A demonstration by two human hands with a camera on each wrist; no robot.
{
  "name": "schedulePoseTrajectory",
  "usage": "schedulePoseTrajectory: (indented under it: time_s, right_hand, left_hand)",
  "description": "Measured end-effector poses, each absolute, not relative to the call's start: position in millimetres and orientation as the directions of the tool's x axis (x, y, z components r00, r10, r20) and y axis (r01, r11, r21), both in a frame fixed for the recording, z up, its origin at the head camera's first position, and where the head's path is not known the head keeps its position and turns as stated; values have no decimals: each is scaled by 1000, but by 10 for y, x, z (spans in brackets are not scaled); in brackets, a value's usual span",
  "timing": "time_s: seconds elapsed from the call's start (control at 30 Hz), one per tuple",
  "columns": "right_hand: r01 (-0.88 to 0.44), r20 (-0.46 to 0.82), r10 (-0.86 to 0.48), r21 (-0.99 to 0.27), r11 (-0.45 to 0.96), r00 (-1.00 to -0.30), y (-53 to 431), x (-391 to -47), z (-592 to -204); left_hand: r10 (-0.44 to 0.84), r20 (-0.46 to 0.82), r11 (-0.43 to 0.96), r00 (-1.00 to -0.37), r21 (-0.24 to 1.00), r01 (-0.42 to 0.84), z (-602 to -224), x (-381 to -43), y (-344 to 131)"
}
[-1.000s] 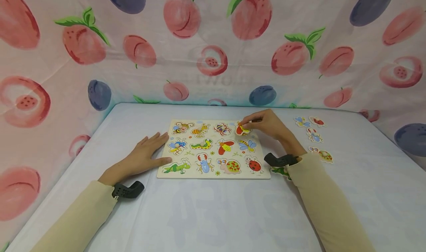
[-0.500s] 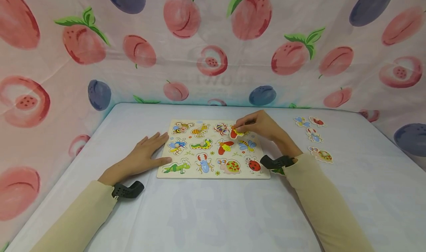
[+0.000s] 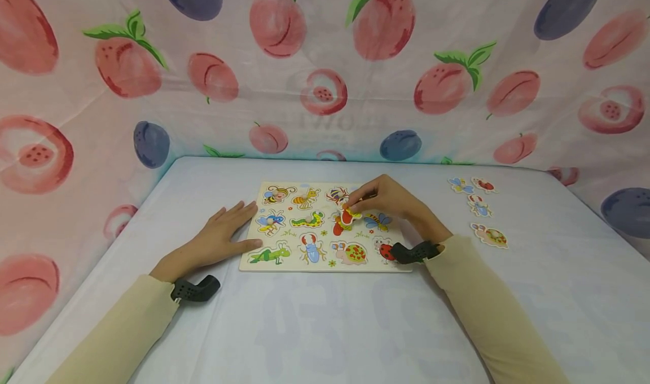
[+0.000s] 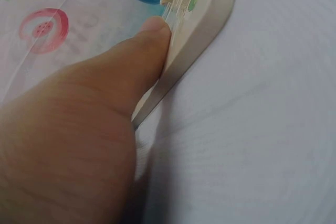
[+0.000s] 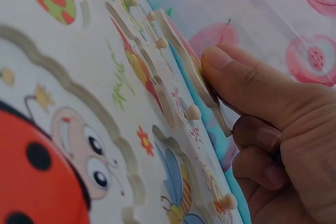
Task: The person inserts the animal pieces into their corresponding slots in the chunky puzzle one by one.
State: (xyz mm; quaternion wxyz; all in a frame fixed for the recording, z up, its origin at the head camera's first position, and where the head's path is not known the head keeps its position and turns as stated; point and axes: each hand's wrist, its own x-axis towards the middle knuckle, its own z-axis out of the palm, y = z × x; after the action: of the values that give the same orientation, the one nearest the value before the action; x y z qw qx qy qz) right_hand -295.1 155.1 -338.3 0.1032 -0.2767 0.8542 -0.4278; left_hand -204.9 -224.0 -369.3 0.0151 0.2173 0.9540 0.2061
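A wooden peg puzzle board (image 3: 304,268) with insect pictures lies flat on the table. My right hand (image 3: 388,198) pinches a red-and-yellow winged insect puzzle piece (image 3: 348,215) between thumb and fingers. In the head view this piece overlaps the similarly coloured recess in the middle row. From the right wrist the piece (image 5: 186,56) appears tilted, standing off from the recess (image 5: 139,69). My left hand (image 3: 223,229) lies with straight fingers at the board's left edge, its thumb (image 4: 136,51) resting on that edge. Knobbed pieces such as the caterpillar (image 3: 307,220) sit in their recesses.
Right of the board lie loose pieces: a blue-winged insect (image 3: 461,185), a ladybird (image 3: 484,185), a stag beetle (image 3: 479,206) and a snail (image 3: 490,235). A fruit-print cloth (image 3: 325,45) hangs behind the white table (image 3: 304,327). A black wrist camera (image 3: 416,252) overlaps the board's lower right corner.
My right hand has moved left and toward me, carrying the winged insect piece from the board's top right corner to the middle row. My left hand has stayed still.
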Motion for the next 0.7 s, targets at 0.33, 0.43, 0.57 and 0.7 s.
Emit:
schedulePoseTrajectory:
  time_s: [0.33, 0.43, 0.57, 0.7]
  right_hand:
    - [-421, 67, -607, -780, 463, -792, 1493, -2924, -3411]
    - [-419, 56, -612, -777, 469, -789, 1466, -2917, -3422]
    - [-409, 42, -606, -774, 483, -795, 1437, -2911, -3443]
    - [-418, 46, -613, -772, 479, -789, 1411, -2907, -3471]
  left_hand:
    - [418, 58, 821, -906, 404, 404, -3691, -2045, -2239]
    - [420, 60, 821, -906, 401, 407, -3692, -2043, -2236]
    - [421, 61, 821, -905, 399, 409, -3696, -2046, -2237]
    - [420, 62, 820, -905, 402, 408, -3697, -2044, -2237]
